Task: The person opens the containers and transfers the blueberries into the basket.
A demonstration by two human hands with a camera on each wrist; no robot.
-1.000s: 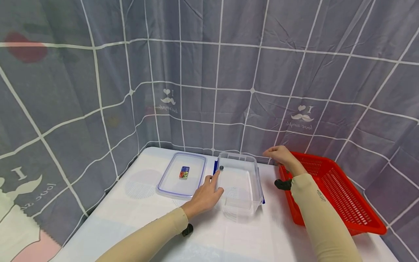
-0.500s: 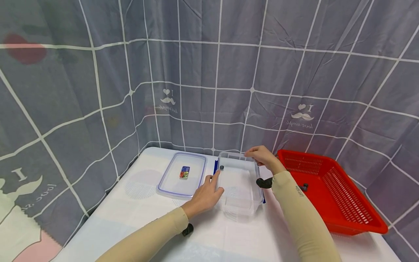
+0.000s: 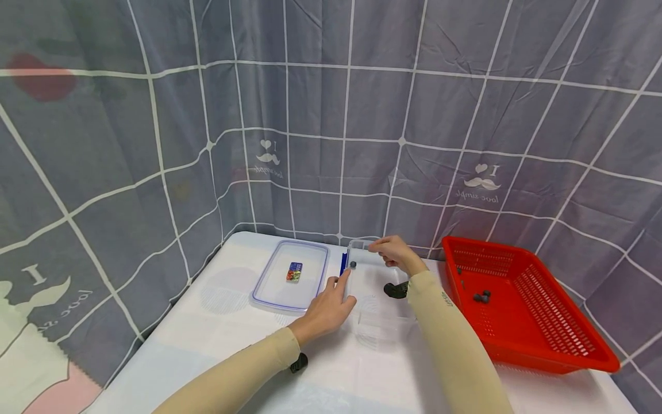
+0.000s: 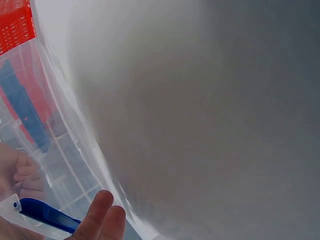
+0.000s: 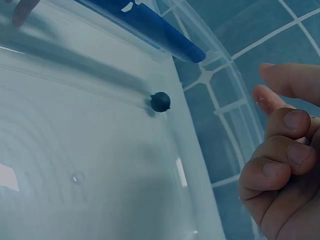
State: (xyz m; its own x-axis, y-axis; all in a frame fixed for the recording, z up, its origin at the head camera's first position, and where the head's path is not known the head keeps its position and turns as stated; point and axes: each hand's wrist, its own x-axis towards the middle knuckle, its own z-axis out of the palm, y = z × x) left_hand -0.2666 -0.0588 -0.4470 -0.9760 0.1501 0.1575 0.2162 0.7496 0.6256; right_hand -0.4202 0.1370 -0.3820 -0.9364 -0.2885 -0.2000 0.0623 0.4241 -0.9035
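My left hand (image 3: 327, 307) has its forefinger stretched to the left rim of a clear plastic box (image 3: 385, 328). In the left wrist view, its fingertips (image 4: 104, 198) lie beside a blue latch (image 4: 45, 215). My right hand (image 3: 393, 253) is over the far end of the box. The right wrist view shows its lower fingers (image 5: 270, 170) curled, with thumb and forefinger tips close together; I cannot tell whether something sits between them. A single dark blueberry (image 5: 160, 102) rests in the box's far left corner.
Left of the box lies its clear lid (image 3: 269, 287) with a blue seal and a label (image 3: 294, 272). A red plastic basket (image 3: 538, 345) stands at the right with several blueberries (image 3: 483, 296) in it. A grey checked curtain (image 3: 362, 115) hangs behind the white table.
My right hand has moved left from beside the red basket to over the clear box, uncovering the berries in the basket. The left hand has stayed at the box's rim.
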